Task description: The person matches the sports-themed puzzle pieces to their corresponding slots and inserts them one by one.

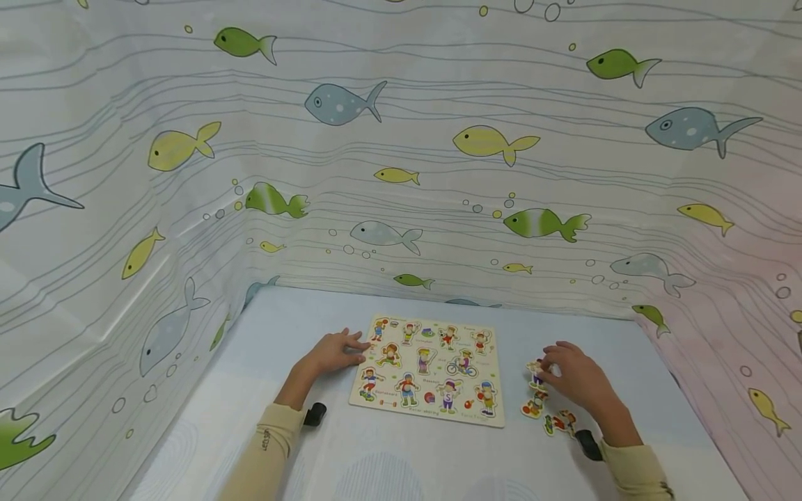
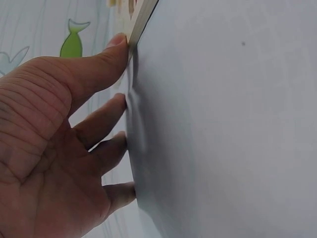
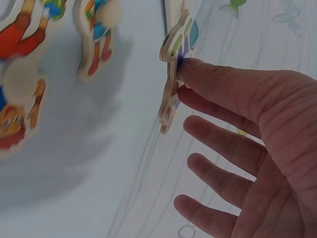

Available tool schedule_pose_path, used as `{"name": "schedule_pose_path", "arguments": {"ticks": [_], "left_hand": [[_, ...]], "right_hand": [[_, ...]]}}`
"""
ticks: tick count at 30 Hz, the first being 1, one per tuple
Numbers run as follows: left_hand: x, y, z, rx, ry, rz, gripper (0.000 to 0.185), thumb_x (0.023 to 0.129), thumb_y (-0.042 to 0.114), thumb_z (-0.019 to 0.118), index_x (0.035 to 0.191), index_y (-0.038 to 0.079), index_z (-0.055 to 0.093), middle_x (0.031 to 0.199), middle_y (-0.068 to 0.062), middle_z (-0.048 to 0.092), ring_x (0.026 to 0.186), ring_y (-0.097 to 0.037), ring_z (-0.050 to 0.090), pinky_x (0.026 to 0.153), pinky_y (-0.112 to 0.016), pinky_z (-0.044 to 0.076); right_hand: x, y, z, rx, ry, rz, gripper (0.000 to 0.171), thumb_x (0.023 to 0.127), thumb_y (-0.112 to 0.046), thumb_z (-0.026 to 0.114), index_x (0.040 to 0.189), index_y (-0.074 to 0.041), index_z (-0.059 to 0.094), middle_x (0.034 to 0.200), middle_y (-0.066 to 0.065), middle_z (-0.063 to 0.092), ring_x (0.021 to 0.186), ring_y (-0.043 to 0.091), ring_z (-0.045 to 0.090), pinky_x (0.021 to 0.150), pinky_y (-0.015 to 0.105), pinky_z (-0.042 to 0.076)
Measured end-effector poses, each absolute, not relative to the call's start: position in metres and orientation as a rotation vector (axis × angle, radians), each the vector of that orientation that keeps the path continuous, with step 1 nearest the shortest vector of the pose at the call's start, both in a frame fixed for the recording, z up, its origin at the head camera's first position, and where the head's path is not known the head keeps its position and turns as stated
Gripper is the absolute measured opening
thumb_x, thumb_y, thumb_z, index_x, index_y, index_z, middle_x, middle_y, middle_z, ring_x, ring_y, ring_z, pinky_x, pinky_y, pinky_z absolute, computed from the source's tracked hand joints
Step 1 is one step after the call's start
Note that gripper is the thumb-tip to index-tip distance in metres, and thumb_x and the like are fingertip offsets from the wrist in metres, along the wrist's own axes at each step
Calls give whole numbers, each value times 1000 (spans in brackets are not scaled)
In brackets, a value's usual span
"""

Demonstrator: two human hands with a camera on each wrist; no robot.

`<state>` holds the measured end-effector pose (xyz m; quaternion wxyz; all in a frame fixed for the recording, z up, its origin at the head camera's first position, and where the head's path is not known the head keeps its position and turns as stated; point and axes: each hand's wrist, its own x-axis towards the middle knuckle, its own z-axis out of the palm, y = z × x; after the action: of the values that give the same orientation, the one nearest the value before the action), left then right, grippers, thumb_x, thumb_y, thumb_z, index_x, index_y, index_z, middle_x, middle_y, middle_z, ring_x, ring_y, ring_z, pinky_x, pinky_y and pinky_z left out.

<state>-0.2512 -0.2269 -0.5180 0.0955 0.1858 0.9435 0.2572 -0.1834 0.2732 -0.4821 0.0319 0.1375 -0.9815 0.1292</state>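
Note:
A wooden puzzle board [image 1: 432,412] printed with figures playing sports lies flat on the table in the head view. At its left edge rests my left hand [image 1: 335,353], fingers spread and loosely bent. The left wrist view shows that thumb [image 2: 116,47] right at the board's edge and the other fingertips on the tabletop. My right hand [image 1: 573,376], to the right of the board, pinches a wooden puzzle piece [image 3: 171,84] between thumb and index finger. This piece is raised on edge in the right wrist view, and the other three fingers are spread.
Beside the right hand lie loose puzzle pieces: one with a figure and an orange ball [image 1: 534,406], and a red-and-green one [image 1: 562,422] nearer the wrist. Round knobs show on the pieces. A sheet printed with fish [image 1: 401,236] rises behind and along both sides of the table.

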Motion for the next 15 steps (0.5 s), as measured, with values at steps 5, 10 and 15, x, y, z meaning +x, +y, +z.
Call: {"name": "schedule_pose_path", "arguments": {"ticks": [5,10,15], "left_hand": [[-251,-227,-517,564,2798,770,37,91,29,70,124,12,70,144,-15,50,140,-45,31,113,-64,19],[-250,-226,-517,559,2799,762,37,90,29,71,123,12,70,144,-15,50,140,-45,31,112,-65,19],[-249,-226,-516,538,2797,763,37,91,29,71,123,13,70,144,-14,50,140,-45,31,112,-65,18]], "right_hand": [[-187,257,-482,480,-3058,381,8,83,-22,81,80,-20,73,123,17,65,129,46,44,99,64,41],[-189,241,-482,513,-3091,365,9,82,-23,81,81,-20,73,123,15,65,130,45,44,101,62,40],[-189,230,-480,556,-3084,374,9,82,-23,81,81,-20,73,122,13,66,130,43,45,101,60,42]]}}
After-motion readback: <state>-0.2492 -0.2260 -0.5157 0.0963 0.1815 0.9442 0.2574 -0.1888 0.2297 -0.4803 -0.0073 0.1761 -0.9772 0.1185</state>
